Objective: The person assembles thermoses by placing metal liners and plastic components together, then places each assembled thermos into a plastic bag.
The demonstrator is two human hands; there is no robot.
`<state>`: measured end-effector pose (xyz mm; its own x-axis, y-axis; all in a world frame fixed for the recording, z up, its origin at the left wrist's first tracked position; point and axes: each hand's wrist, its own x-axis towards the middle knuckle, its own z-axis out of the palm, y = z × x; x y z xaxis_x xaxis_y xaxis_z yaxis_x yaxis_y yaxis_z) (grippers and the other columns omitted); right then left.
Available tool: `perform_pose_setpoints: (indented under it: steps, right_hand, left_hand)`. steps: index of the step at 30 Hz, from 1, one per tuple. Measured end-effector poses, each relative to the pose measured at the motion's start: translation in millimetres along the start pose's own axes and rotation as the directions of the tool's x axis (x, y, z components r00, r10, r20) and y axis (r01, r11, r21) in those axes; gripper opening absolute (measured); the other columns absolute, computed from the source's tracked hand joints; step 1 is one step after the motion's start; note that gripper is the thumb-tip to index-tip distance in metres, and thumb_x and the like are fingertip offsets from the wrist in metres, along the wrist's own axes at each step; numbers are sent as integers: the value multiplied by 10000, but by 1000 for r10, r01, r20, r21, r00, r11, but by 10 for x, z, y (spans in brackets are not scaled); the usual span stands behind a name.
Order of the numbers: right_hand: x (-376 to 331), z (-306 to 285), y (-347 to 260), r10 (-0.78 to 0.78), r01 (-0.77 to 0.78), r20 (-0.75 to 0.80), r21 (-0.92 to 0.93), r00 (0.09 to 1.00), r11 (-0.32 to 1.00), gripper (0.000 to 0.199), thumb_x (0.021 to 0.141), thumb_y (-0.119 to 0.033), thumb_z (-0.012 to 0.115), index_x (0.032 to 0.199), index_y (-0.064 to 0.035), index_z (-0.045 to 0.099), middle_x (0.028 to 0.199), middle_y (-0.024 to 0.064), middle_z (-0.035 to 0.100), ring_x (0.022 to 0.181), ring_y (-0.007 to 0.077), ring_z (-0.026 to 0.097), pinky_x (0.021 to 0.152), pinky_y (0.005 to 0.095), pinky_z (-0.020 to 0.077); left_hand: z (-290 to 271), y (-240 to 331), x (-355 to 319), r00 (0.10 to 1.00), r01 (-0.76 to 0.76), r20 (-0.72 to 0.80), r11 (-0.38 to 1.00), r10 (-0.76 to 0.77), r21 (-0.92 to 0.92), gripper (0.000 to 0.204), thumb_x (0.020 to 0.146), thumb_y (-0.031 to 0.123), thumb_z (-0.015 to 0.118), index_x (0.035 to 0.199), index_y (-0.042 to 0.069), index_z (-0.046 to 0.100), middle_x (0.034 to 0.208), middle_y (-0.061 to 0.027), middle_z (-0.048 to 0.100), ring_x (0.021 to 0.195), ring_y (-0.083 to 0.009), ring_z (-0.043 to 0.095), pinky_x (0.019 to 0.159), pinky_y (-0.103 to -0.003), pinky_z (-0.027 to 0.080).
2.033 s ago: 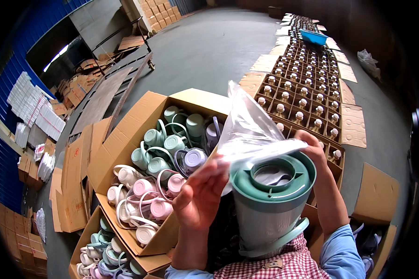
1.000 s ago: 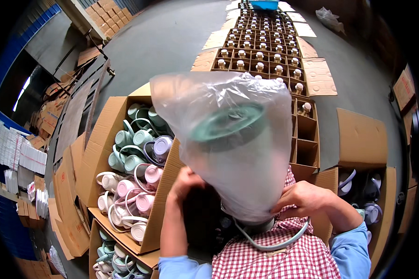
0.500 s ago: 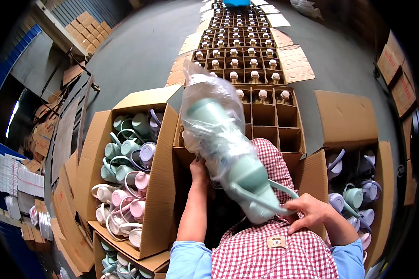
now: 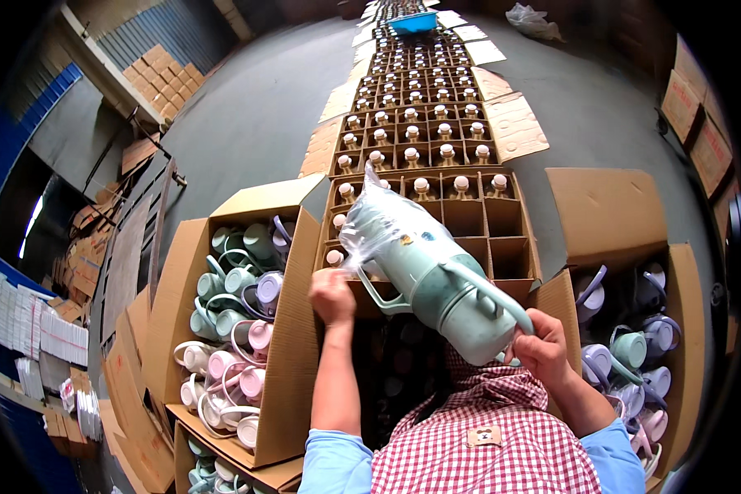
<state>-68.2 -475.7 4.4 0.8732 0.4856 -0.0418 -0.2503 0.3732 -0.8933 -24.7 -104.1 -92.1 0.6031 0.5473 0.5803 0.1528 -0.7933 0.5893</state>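
The right hand grips the bagged green jug near its base, the left hand steadies the bag; slick plastic could let it slip onto the divided carton.

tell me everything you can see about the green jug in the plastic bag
The green jug is a pale mint, plastic-looking flask with a curved side handle and a thin carrying loop. A clear crinkled plastic bag covers its upper part. It is tilted, top pointing up-left, base toward the person, held above the divided carton. The left hand grips it near the bagged end; the right hand holds the base end by the handle.
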Motion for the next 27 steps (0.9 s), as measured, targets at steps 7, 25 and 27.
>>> perform_pose_setpoints:
  steps: [7, 25, 27]
  right_hand:
    - [-84, 21, 40, -9, 10, -27, 28, 1000, 1000, 147, 858, -66, 611, 968, 10, 550, 686, 60, 599, 494, 55, 470, 440, 188, 346]
    - [-457, 27, -293, -411, 334, -56, -491, 910, 805, 141, 838, -119, 671, 885, -22, 579, 713, 14, 581, 637, 78, 519, 563, 252, 410]
    - [-669, -48, -434, -405, 325, -148, -384, 903, 864, 127, 836, -104, 667, 870, -19, 580, 728, 2, 568, 649, 71, 503, 577, 233, 395]
  left_hand:
    - [-292, 568, -154, 976, 95, 220, 906, -2, -413, 108, 847, 17, 548, 740, -1, 553, 681, -67, 569, 582, -143, 595, 531, -277, 473]
    - [-462, 2645, -314, 706, -474, 124, 595, 698, -649, 75, 747, -26, 663, 751, -4, 592, 589, -73, 509, 507, -159, 482, 497, -278, 377]
    - [-515, 3031, -346, 556, -542, 130, 477, 821, -692, 97, 718, -41, 664, 762, -7, 584, 600, -87, 503, 521, -169, 498, 500, -271, 380]
